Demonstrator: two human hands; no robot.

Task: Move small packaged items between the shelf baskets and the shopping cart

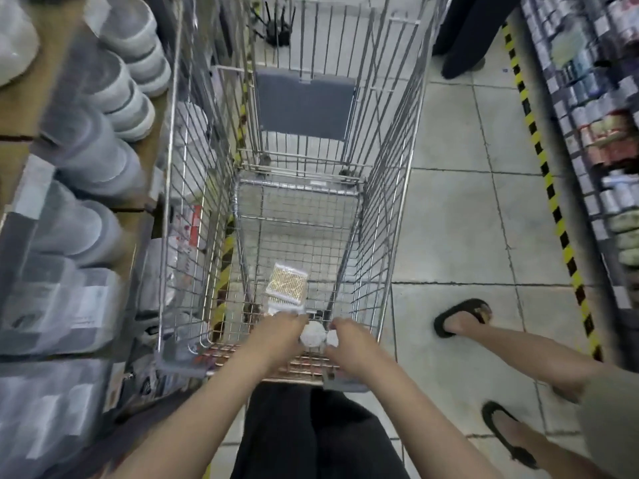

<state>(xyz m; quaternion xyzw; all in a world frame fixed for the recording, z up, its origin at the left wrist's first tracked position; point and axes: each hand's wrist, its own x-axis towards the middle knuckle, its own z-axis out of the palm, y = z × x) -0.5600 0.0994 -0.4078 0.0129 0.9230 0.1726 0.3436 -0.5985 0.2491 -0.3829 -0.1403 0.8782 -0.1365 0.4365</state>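
item: small white round pack point(312, 335), held between my left hand point(276, 335) and right hand point(349, 344), both pinching it over the cart point(387, 202) near end; flat packet point(287, 286) lies just ahead, long axis pointing away

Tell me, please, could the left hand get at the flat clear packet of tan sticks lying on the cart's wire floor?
Probably yes. The left hand is already inside the wire shopping cart, just short of the flat clear packet of tan sticks, with nothing lying between them.
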